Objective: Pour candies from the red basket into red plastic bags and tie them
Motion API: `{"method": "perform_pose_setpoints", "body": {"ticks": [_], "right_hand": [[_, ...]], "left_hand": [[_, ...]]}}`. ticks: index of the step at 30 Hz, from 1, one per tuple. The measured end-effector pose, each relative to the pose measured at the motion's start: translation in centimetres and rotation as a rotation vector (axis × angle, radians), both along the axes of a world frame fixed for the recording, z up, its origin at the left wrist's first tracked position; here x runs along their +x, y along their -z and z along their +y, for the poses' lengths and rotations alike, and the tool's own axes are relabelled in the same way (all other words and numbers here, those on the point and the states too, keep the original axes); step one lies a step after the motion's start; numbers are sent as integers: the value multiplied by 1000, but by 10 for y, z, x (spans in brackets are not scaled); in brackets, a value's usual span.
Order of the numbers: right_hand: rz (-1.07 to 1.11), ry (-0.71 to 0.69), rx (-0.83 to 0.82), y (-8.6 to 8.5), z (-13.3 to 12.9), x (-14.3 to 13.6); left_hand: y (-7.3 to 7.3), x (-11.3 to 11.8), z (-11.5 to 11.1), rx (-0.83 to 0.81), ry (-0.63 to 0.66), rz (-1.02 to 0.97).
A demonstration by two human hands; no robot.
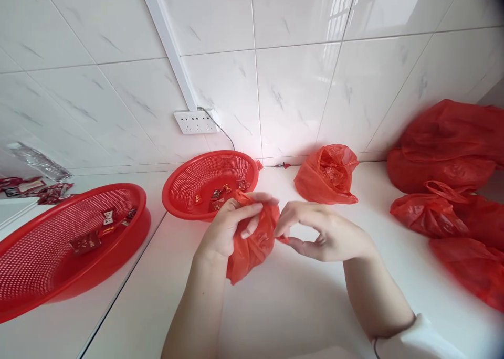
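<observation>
A thin red plastic bag (255,243) is between my two hands, above the white table. My left hand (232,222) is wrapped round the bag's upper left side, its fingers bent over the plastic. On the right, my right hand (315,230) pinches a small end of the red plastic between thumb and fingers. What the bag contains cannot be made out. Just behind my left hand stands a round red basket (189,172) with a few small wrapped pieces in it.
A larger red basket (35,243) with wrapped pieces stands at the left. An open red bag (326,175) sits near the wall, and several filled red bags (444,144) lie at the right. A socket strip (196,122) with a cable is on the tiled wall.
</observation>
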State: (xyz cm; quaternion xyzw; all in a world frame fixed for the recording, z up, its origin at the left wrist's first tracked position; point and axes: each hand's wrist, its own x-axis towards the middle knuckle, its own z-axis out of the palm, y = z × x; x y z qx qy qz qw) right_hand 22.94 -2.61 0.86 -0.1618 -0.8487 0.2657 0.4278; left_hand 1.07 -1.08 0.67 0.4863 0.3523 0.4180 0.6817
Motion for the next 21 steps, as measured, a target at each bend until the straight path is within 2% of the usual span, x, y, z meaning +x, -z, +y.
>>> {"method": "perform_pose_setpoints", "body": {"ticks": [2, 3, 5, 6, 8, 9, 10, 12, 14, 17, 21], "right_hand": [[-127, -86, -3, -2, -2, 0], [-119, -95, -5, -2, -1, -1], [17, -46, -41, 2, 5, -5], [103, 0, -88, 5, 9, -8], [217, 76, -239, 12, 17, -15], [227, 86, -332, 15, 21, -18], [214, 79, -420, 19, 24, -20], [171, 58, -534, 24, 29, -23], [156, 51, -573, 26, 31, -24], [228, 54, -593, 26, 33, -24], [302, 84, -611, 25, 35, -24]], "left_hand": [[-1, -2, -3, 97, 64, 81], [-2, -3, -6, 177, 111, 164], [-4, -4, -13, 410, 172, 419], [-4, -5, -16, 560, 145, 581], [-3, -4, -19, 876, -38, 875], [-2, -4, -19, 1024, -155, 957], [-1, -4, -17, 1154, -263, 991], [3, -3, -12, 1327, -400, 953], [5, -2, -6, 1380, -453, 878], [7, 1, -2, 1405, -460, 805], [8, 2, 1, 1464, -588, 869]]}}
